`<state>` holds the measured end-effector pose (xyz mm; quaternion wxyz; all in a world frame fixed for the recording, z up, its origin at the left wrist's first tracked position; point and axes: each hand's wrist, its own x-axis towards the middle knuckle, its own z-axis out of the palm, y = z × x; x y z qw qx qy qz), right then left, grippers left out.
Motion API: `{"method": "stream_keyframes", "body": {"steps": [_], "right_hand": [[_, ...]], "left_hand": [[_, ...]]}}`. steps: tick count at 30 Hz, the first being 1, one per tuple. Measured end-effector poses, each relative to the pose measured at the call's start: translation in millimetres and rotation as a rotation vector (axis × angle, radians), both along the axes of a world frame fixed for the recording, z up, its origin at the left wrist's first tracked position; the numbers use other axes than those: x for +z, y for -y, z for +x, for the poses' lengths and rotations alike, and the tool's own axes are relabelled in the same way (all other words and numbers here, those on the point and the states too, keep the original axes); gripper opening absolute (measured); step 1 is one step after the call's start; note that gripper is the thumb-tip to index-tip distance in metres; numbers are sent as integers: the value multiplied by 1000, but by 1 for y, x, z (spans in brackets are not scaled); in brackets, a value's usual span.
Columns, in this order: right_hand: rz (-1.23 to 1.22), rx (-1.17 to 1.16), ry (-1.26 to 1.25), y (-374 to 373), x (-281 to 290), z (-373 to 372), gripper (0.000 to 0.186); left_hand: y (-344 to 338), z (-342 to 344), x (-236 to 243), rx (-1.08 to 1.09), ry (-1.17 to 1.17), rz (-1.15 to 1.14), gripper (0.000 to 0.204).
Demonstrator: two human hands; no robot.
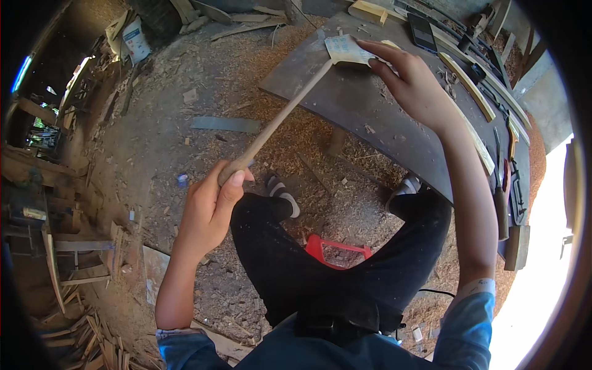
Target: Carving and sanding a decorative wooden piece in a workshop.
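Observation:
My left hand (pixel 213 203) is closed on the lower, rounded end of a long, slender pale wooden rod (pixel 285 115), which slants up to the right over the floor and the table edge. My right hand (pixel 414 87) grips a pale sheet with faint blue marks and a dark underside (pixel 343 49), with fingers over its right part. The rod's far end meets this sheet at the top of the dark grey tabletop (pixel 345 105); whether it rests in the sheet or just against it, I cannot tell.
Wooden strips (pixel 468 86), a dark flat device (pixel 421 32) and long tools (pixel 501 209) line the table's right side. A red plastic object (pixel 336 251) lies between my legs on the shaving-strewn floor (pixel 160 135). A wooden frame (pixel 83 245) and scrap wood stand at left.

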<state>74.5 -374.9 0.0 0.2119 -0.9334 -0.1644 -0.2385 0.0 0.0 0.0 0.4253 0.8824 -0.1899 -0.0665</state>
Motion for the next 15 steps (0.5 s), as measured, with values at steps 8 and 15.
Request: {"method": "stream_keyframes", "body": {"steps": [8,15], "right_hand": [[1001,521,-388,-39,22,-83,42],[1208,527,-446,-52,-3,-110,41]], "left_hand": [[28,-53,17,-83,-208,-378,39],[14,-54,38,-25,-348,-766,45]]}}
